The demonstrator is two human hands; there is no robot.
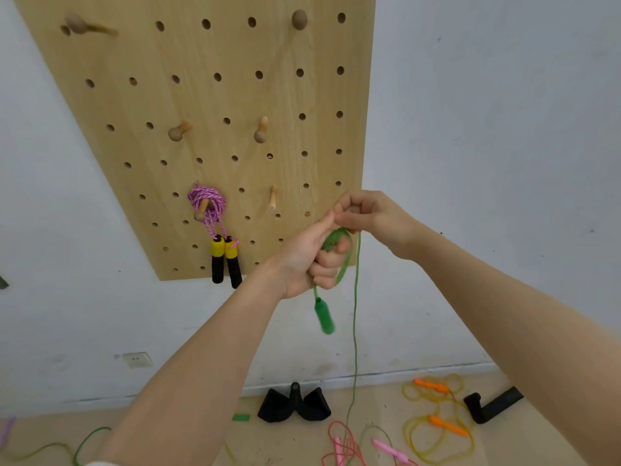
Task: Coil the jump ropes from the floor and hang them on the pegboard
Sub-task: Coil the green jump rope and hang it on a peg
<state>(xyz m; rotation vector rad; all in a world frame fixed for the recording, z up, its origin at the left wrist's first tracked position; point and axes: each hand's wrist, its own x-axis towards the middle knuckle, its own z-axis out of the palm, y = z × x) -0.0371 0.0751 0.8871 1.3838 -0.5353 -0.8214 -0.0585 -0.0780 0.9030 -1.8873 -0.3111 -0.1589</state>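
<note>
My left hand (316, 260) grips loops of a green jump rope (354, 297) in front of the wooden pegboard (208, 105). One green handle (324, 316) dangles just below that fist. My right hand (366, 213) pinches the same cord right above the left thumb. From there the cord hangs straight down to the floor. A pink-and-white rope (206, 205) with yellow-and-black handles hangs coiled on a lower peg.
Several bare wooden pegs stick out of the board, one (273, 197) just left of my hands. On the floor lie a yellow rope with orange handles (437, 418), a pink rope (349, 442), a black stand (294, 403) and a black bar (492, 403).
</note>
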